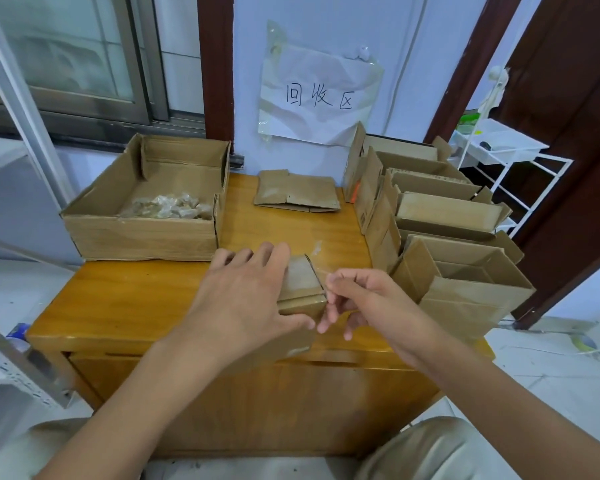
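Centre frame, your left hand (243, 299) presses the small cardboard box (303, 282) onto the counter (118, 299), fingers spread. Your right hand (364, 299) fingers pinch clear tape (321, 271) at its right edge.

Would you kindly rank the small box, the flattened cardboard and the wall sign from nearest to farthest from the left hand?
1. The small box, front centre, under the left hand, touching it.
2. The flattened cardboard, farther back, centre.
3. The wall sign, taped up behind and above it.
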A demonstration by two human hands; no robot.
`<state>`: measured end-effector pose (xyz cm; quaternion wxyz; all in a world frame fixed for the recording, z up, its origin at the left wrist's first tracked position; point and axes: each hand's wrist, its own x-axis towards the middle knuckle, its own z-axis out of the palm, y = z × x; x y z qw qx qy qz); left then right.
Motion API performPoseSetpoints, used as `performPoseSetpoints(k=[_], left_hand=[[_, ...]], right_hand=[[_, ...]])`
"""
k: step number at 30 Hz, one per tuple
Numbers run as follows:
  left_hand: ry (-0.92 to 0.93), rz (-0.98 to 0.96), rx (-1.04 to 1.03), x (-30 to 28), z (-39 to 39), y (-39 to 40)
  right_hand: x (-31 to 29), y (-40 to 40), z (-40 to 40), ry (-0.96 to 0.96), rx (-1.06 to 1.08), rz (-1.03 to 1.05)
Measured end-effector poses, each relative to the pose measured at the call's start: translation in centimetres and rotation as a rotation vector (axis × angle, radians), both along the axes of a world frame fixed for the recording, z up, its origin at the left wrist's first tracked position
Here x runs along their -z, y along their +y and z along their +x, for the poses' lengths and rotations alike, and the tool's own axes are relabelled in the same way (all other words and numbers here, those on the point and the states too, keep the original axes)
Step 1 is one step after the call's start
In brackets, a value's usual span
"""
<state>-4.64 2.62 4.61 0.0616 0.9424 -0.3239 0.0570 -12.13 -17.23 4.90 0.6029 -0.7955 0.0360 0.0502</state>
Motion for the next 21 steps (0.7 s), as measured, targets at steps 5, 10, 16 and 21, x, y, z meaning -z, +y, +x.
performPoseSetpoints(k=[5,10,16,21], left_hand=[[-0.004,0.006,0.023,0.1,0.2,0.3],[-0.024,0.005,0.030,0.3,0.1,0.3],[-0.018,-0.014,0.037,0.4,0.1,0.4],[-0.016,-0.027,0.047,0.4,0.2,0.5]], right_hand=[[-0.5,-0.4,-0.5,-0.376,-0.074,-0.515],[-2.1,-0.9,-0.2,-0.455,-0.217,-1.049],[-5.3,-0.2,0.6,-0.420,-0.418,-1.283],[-6.9,0.7,1.3,-0.405,-0.550,-1.424]])
